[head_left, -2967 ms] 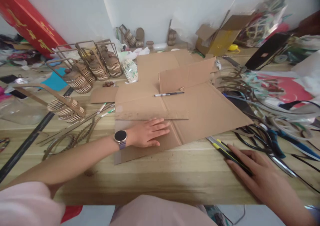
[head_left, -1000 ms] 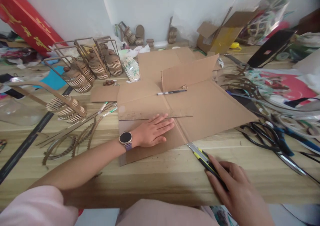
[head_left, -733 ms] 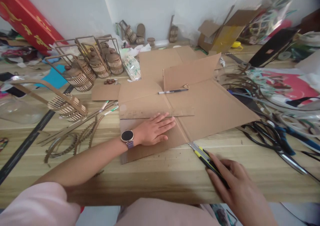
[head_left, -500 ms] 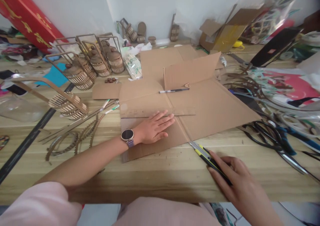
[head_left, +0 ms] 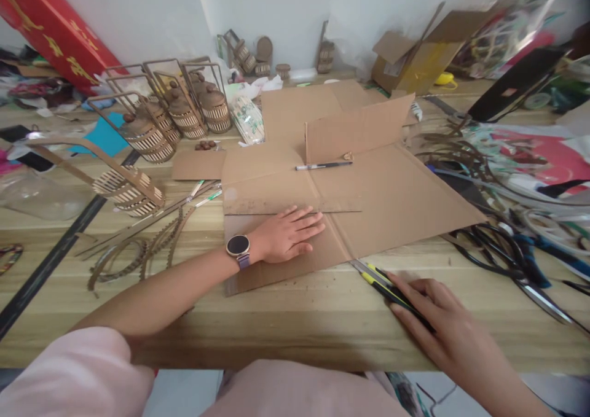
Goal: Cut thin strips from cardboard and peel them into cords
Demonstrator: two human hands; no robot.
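Note:
My left hand (head_left: 290, 234), with a watch (head_left: 238, 245) on its wrist, lies flat with fingers stretched on a large sheet of cardboard (head_left: 391, 202). A long slit runs through the cardboard just by its fingertips. My right hand (head_left: 442, 319) is closed around a yellow and black utility knife (head_left: 382, 285). The blade is out, and its tip is at the cardboard's near edge, by a crease. Farther back on the sheet lies a pen (head_left: 323, 166), in front of a raised cardboard flap (head_left: 359, 128).
Several small lidded bamboo baskets (head_left: 184, 115) with tall handles stand at the left. An unlidded basket (head_left: 129, 190) and curled bamboo strips (head_left: 120, 263) lie nearer. Large black scissors (head_left: 502, 251) and pliers (head_left: 530, 260) lie right. An open box (head_left: 415, 61) stands behind.
The whole view has shifted slightly. Both hands, the knife and the cardboard keep nearly the same places relative to each other.

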